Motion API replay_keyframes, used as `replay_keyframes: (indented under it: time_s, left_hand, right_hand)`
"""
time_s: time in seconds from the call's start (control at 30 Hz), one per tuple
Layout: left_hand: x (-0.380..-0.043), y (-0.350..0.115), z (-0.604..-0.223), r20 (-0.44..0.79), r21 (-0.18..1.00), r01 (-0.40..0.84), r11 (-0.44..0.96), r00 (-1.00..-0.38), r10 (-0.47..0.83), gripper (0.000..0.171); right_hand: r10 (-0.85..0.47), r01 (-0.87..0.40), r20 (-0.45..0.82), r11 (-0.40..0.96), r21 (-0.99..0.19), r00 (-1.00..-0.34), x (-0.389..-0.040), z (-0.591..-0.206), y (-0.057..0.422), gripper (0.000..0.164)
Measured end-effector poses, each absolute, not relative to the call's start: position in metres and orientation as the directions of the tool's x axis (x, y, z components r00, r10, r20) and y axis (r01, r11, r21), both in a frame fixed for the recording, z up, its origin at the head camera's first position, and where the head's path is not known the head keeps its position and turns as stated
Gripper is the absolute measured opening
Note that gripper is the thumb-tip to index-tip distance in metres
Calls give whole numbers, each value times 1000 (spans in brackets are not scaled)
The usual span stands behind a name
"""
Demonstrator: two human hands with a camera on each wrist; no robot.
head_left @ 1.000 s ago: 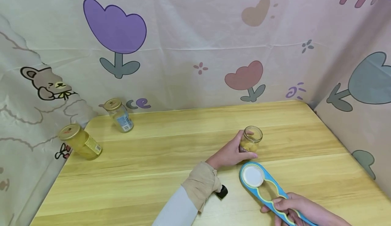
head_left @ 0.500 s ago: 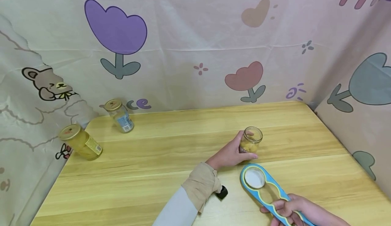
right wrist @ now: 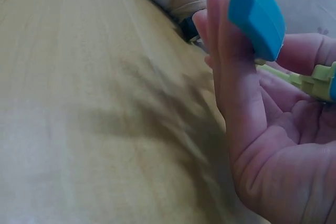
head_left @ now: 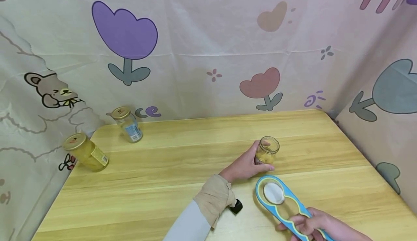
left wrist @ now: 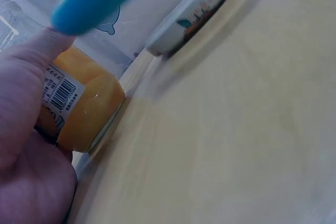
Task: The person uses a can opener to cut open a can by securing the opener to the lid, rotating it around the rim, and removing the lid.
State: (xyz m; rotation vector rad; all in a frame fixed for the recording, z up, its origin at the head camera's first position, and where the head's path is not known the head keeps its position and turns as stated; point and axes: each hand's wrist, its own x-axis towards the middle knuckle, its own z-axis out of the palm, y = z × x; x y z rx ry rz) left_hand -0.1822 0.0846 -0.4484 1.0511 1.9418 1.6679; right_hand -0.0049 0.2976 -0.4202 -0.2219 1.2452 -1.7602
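Note:
My left hand (head_left: 245, 164) grips a lidless glass jar (head_left: 268, 157) standing on the table, thumb and fingers around its side. In the left wrist view the jar (left wrist: 97, 98) shows orange fruit and a barcode label. My right hand (head_left: 315, 222) holds a blue and yellow jar opener (head_left: 291, 194) by its handles, its ring end near the jar. A white jar lid (head_left: 273, 193) shows through that ring in the head view. From the left wrist the lid (left wrist: 194, 17) appears tilted, below and apart from the blue ring end (left wrist: 105, 1), close over the table.
Two capped glass jars stand at the table's left: one with yellow contents (head_left: 88, 156) and one with a blue label (head_left: 131, 129). A small black object (head_left: 236, 206) sits by the left wrist wrap. Patterned cloth (head_left: 195, 34) hangs along the table's back and sides.
The white lid has come loose from the opener's ring and dropped below it, shifting slightly right and down in the head view. The opener has lowered slightly. The left hand keeps its grip on the jar.

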Motion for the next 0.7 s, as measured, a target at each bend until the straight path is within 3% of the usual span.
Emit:
replay_keyframes:
  time_s: [0.23,0.5,0.67,0.7]
  left_hand:
    - [-183,84,-450,196,948,318,31,-654,730,72]
    - [-184,83,-453,276,915,404,-3,-620,735,69]
    - [-182,83,-450,267,915,403,14,-631,729,68]
    - [-181,83,-448,265,918,398,9,-629,730,67]
  right_hand:
    - [-777,494,-238,-107,-863,-583,-8,-414,295,47]
    - [-828,436,-74,-215,-874,-556,-16,-399,290,45]
    - [-842,503,-28,-295,-812,-539,-21,-386,283,57]
    - [-843,469,27,-325,-821,-537,-23,-385,278,62]
